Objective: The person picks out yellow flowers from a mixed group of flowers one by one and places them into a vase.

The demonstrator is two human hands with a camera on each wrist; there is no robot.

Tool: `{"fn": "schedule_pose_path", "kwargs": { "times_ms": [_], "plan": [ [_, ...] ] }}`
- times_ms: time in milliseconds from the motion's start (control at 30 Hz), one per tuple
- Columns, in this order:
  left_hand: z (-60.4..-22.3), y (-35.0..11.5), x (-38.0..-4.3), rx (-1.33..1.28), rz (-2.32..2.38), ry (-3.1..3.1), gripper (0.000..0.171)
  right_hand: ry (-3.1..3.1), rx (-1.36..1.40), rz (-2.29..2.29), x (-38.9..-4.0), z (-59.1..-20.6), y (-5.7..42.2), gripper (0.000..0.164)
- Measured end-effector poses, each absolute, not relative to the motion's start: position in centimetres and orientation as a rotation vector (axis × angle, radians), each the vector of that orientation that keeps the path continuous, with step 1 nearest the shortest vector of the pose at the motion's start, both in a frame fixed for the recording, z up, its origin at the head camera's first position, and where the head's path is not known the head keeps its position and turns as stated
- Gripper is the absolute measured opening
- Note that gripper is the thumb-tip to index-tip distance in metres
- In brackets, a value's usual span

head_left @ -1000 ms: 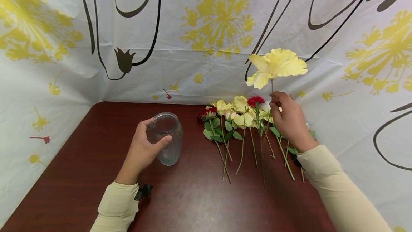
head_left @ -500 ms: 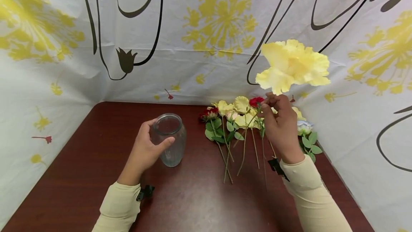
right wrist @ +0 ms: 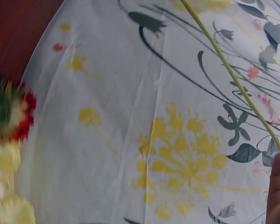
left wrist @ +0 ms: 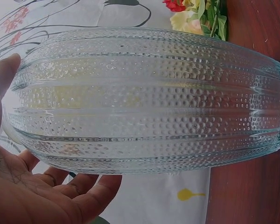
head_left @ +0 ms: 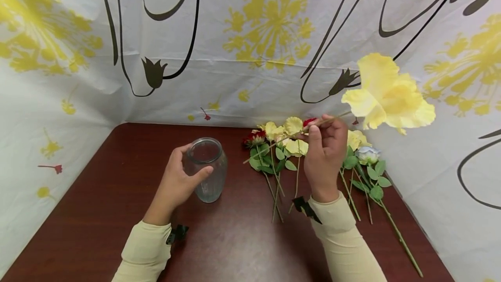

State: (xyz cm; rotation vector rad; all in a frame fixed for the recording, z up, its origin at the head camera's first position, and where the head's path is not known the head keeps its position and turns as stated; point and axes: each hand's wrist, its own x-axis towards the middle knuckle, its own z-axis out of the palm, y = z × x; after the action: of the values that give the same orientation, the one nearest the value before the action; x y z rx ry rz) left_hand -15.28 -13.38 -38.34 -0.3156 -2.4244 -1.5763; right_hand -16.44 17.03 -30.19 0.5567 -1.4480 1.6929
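Note:
My left hand [head_left: 176, 188] curves round the upper side of a clear glass vase [head_left: 211, 179], which stands upright on the table. In the left wrist view the vase [left wrist: 130, 102] shows a dimpled, ribbed wall, with the thumb on one side and fingers [left wrist: 91, 193] on the other. My right hand [head_left: 325, 160] pinches the stem of an artificial yellow flower [head_left: 391, 99] above the other flowers. Its bloom tilts to the right, and the stem's free end slants down left toward the vase. The right wrist view catches the bare stem [right wrist: 228, 67] and one fingertip [right wrist: 278, 182].
Several artificial flowers lie at the back right of the brown table [head_left: 242, 243], among them a red flower [head_left: 256, 137], yellow blooms [head_left: 293, 126] and a pale blue rose [head_left: 368, 155]. Their stems point toward the front. A patterned white cloth [head_left: 211, 73] hangs round the table.
My right hand has moved left and turned, tipping the yellow flower from upright to slanted, bloom to the right and stem end toward the vase. The left hand stays on the vase.

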Motion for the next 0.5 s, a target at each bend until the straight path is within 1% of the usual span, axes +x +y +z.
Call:
{"fn": "schedule_pose_path", "kwargs": {
  "times_ms": [200,500],
  "plan": [
    [-38.4,-13.4,-15.3,-0.318,-1.573,-2.428,0.079,-1.282,0.454,1.751,-16.4,-30.5,14.7,0.020],
    [-38.4,-13.4,-15.2,-0.307,-1.562,-2.432,0.079,-1.251,0.486,1.789,-16.4,-31.2,12.5,0.017]
  ]
}}
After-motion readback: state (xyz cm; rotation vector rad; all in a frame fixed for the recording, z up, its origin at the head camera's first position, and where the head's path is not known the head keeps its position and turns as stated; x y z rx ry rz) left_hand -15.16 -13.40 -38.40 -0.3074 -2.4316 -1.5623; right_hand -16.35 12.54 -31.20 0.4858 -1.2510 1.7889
